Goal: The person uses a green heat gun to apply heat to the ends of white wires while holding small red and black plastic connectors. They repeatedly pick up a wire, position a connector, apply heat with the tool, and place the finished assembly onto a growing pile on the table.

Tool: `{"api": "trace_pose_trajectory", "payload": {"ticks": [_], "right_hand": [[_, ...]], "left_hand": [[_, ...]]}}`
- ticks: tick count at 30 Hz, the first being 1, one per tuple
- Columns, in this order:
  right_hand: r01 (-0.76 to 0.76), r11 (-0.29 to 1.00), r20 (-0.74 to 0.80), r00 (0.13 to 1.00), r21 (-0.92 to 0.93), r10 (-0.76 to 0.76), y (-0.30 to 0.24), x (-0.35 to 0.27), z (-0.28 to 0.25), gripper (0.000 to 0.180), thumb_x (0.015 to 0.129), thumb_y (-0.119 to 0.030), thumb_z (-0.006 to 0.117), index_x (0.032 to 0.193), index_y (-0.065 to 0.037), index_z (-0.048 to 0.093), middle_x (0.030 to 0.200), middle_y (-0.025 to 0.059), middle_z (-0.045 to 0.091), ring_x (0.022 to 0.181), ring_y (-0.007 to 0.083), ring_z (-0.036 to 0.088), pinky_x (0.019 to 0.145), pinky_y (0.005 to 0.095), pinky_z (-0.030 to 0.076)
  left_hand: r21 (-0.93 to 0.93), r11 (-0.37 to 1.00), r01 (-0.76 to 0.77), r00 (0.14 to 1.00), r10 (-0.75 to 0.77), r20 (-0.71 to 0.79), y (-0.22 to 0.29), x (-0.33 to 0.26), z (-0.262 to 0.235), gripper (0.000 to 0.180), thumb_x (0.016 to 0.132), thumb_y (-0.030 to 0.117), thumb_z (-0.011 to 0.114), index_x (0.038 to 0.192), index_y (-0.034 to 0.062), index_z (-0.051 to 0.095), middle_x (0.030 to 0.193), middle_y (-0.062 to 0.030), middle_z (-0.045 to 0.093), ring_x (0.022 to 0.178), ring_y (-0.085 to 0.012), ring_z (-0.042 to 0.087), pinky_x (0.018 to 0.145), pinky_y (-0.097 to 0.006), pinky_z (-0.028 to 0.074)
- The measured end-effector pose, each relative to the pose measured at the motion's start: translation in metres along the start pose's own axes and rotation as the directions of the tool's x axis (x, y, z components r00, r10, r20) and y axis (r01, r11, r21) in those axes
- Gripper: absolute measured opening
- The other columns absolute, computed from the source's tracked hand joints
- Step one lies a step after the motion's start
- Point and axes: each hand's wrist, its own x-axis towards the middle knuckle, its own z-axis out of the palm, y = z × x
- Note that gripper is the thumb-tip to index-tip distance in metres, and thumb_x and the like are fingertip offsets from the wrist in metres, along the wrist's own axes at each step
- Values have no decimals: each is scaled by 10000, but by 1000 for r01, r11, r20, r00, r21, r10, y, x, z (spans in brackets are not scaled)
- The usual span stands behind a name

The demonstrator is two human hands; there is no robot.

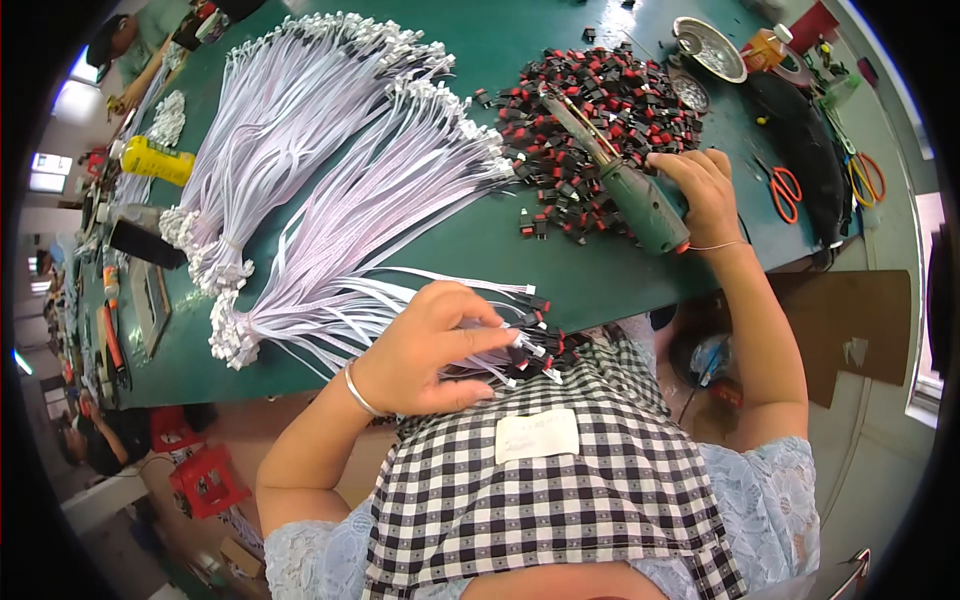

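Note:
My left hand hovers at the table's near edge with thumb and fingers apart. Its index fingertip is at the white connectors of flat ribbon cables, beside several black-and-red switches near the checkered apron. My right hand is curled against the green handle of a soldering iron; its thumb is mostly hidden. The iron's tip slants up and left over a large heap of black-and-red switches. A fanned bundle of pale cables lies left of the heap.
Another cable bundle lies farther back. On the left stand a yellow bottle and a dark box. At right are a metal bowl, orange-handled scissors and a black bag-like thing. Another person sits at far left.

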Motion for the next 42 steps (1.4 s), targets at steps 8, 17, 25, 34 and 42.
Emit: {"api": "trace_pose_trajectory", "payload": {"ticks": [8, 17, 25, 34, 42], "right_hand": [[-135, 987, -255, 955, 85, 153, -1, 2, -19, 422, 632, 17, 597, 1038, -92, 554, 914, 45, 602, 794, 201, 540, 736, 297, 405], [-489, 621, -126, 716, 612, 687, -47, -23, -52, 364, 775, 31, 546, 1126, -9, 459, 905, 63, 563, 803, 105, 539, 698, 224, 443], [-319, -74, 256, 579, 945, 774, -86, -17, -34, 462, 749, 47, 550, 1181, -36, 408, 921, 89, 554, 795, 163, 559, 673, 282, 492], [-405, -234, 466, 718, 884, 517, -123, -16, 4, 576, 670, 86, 583, 1184, -64, 372, 927, 95, 538, 793, 159, 550, 685, 292, 480], [-443, -193, 481, 762, 876, 433, -132, -4, 9, 615, 686, 77, 593, 1230, -76, 348, 956, 104, 540, 819, 143, 540, 680, 264, 468]], "left_hand": [[490, 823, 287, 940, -144, -310, -40, 47, -23, 154, 682, 39, 606, 831, 56, 574, 806, -89, 538, 793, -263, 513, 679, -343, 419], [689, 681, 247, 962, -90, -256, -59, 46, -13, 222, 618, -4, 592, 826, 59, 545, 736, -82, 490, 732, -250, 497, 651, -348, 419], [528, 781, 333, 927, -168, -337, -47, 48, -7, 178, 625, -17, 544, 792, 42, 519, 733, -108, 493, 641, -297, 500, 585, -370, 422], [7, 902, 432, 902, -432, -18, -12, 43, -13, 353, 679, 49, 481, 1018, 15, 572, 807, -135, 568, 669, -199, 551, 637, -291, 451], [-89, 898, 431, 901, -424, 88, 0, 49, -21, 171, 777, 126, 577, 893, 0, 572, 797, -101, 559, 682, -179, 559, 629, -278, 458]]}}
